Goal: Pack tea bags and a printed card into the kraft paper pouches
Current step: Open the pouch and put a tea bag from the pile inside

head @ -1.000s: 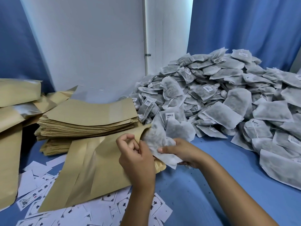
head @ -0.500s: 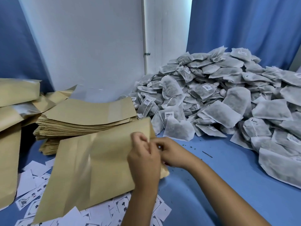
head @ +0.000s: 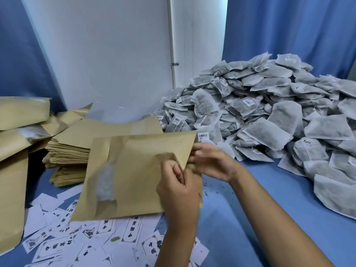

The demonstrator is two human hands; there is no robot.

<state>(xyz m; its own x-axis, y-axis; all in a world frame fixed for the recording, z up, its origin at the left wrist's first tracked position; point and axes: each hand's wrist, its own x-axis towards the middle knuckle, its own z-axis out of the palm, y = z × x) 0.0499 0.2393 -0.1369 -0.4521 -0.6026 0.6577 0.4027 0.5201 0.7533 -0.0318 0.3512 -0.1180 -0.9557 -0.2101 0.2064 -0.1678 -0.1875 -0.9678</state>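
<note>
Far left of the hands, filled kraft pouches (head: 17,114) stacked; flat empties (head: 77,149) beside — plenty left. Left hand (head: 178,189) pinching the current pouch (head: 138,174) mouth, tea bag showing through its window; right hand (head: 210,162) loosely curled at the opening — grip unclear. Printed cards (head: 133,231) below, tea bag heap (head: 269,112) rightward.

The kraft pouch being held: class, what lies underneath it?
Printed cards lie scattered on the blue table, poking out from under the kraft pouch. How many cards the pouch covers cannot be seen. The left hand grips its edge.
</note>
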